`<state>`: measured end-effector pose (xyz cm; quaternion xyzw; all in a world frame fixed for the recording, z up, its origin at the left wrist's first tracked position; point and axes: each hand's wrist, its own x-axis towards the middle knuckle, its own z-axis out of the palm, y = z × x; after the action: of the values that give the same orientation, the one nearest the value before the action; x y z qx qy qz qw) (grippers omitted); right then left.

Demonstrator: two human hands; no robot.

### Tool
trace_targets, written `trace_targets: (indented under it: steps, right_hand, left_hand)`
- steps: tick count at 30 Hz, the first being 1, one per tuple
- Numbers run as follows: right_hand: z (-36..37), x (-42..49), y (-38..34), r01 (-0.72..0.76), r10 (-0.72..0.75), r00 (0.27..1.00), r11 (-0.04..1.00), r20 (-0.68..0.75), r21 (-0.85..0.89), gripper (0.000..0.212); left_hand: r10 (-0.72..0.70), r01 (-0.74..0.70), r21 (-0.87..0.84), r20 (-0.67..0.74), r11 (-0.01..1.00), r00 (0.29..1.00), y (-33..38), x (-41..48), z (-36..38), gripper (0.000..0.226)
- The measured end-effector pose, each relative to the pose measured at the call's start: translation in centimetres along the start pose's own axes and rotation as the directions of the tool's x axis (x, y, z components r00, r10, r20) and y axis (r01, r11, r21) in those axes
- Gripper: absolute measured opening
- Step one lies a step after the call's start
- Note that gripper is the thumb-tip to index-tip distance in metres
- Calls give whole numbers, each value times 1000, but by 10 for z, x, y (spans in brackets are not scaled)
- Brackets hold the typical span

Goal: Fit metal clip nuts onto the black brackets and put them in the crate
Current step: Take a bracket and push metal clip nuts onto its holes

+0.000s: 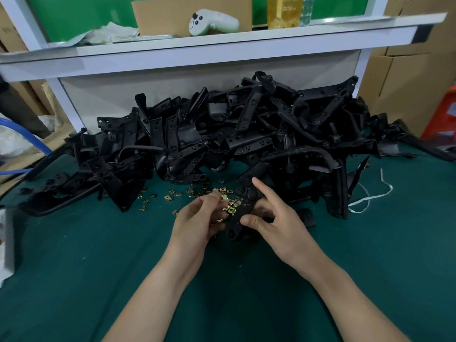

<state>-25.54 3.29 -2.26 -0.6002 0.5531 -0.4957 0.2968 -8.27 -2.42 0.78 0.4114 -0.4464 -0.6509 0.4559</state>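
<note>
Black plastic brackets (246,129) lay heaped at the back of the green table (86,255), with brass clip nuts (170,197) scattered just before them. The right hand (278,218) gripped one bracket (238,215) between thumb and curled fingers, forefinger raised. The left hand (197,218) pinched a clip nut (223,198) just beside it.

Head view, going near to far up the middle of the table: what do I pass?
Left hand pinching a clip nut and right hand holding the black bracket → loose clip nuts → bracket pile → white shelf → white controller.
</note>
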Motion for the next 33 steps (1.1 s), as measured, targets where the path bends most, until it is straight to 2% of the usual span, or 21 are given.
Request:
trace_targets:
  steps: [3,8,20,26,33]
  right_hand:
    - [0,0,-2,12,-12,1000,999,2,-33,82]
    - [1,0,-1,19,-18,1000,995,14,-99,81]
    - [2,-1,-6,18,-17,1000,992,9,-126,81]
    - [2,-1,-7,17,-15,1000,991,16,-130,82]
    - [1,-1,-7,2,0,1000,991,15,-134,84]
  left_hand:
    - [113,-114,162,16,980,993,-3,-3,2,16]
    - [208,-203,273,10,940,978,-6,-5,3,15]
    - [247,-250,333,53,909,968,-9,-7,7,12]
    - [295,-276,333,-8,902,955,-10,-7,10,14]
    - [275,-268,345,30,900,961,-10,-8,9,12]
